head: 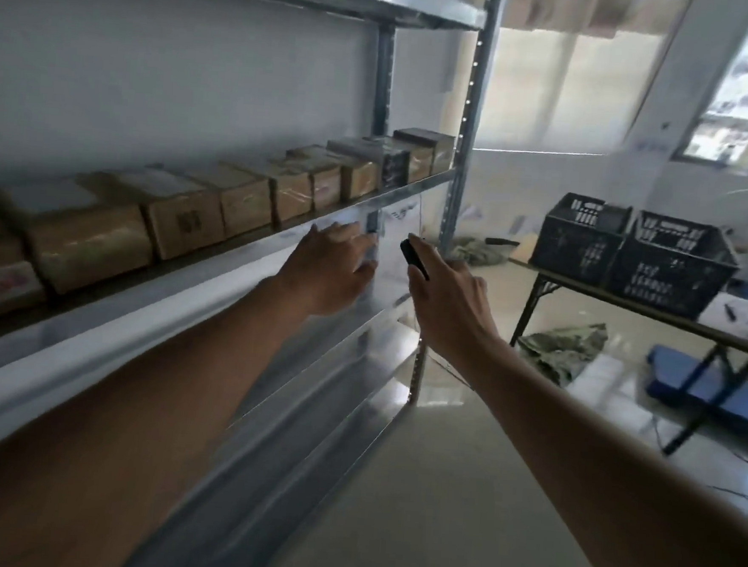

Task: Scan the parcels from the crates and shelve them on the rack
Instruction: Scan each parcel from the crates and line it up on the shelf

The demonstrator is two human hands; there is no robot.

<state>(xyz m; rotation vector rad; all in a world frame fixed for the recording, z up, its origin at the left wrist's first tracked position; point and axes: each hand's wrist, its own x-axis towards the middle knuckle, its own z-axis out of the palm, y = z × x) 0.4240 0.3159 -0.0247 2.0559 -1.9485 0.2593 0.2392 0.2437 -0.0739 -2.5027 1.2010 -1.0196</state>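
The parcels (218,206) stand in one row on a shelf of the rack (462,165), up and to the left of the fingers of both hands. They are small cardboard boxes, brown, and most are wrapped in clear tape or film that shines. I judge them light and stiff, so they will keep their shape under a grip; the glossy wrap may be a little slippery. The best hold seems to be across two opposite flat sides, or from under the bottom.

In the head view, the left hand (329,271) reaches toward the front edge of that shelf, just below the row. Its fingers (345,232) are straight and released, holding nothing. The right hand (446,297) is just beside it, and its fingers grasp a small black scanner (414,253) that points at the rack.

The rack is grey metal, smooth, with punched holes along its posts. Far to the right of the fingers, two black plastic crates (631,252) with open lattice walls stand on a folding surface (653,314). I cannot tell whether parcels remain inside them. The picture is blurred.
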